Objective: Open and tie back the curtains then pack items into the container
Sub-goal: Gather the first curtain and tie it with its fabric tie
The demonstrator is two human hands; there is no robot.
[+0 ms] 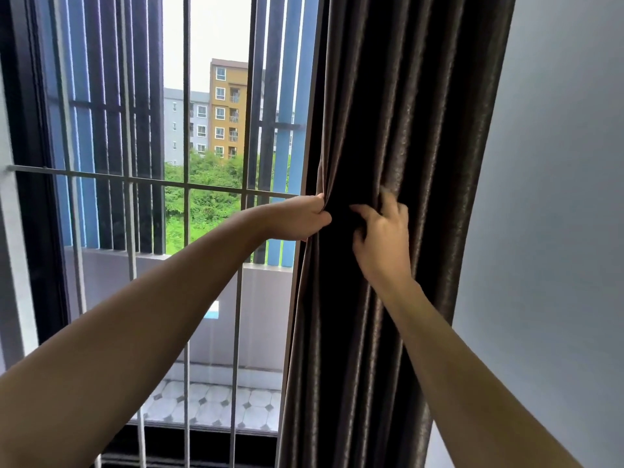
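At three o'clock of the window, the curtain is held bunched for tying: edge clutched by the left hand, folds grasped by the right hand.

A dark brown, vertically pleated fabric curtain hangs gathered at the right of the window, against a pale grey wall on its right. The left hand grips the curtain's left edge, fingers curled round the fold. The right hand lies just beside it on the front pleats, fingers curled into the cloth. To the left, thin grey metal window bars cross the glass in a black window frame. Far beyond stand an orange apartment block, green trees and a white-tiled balcony floor.
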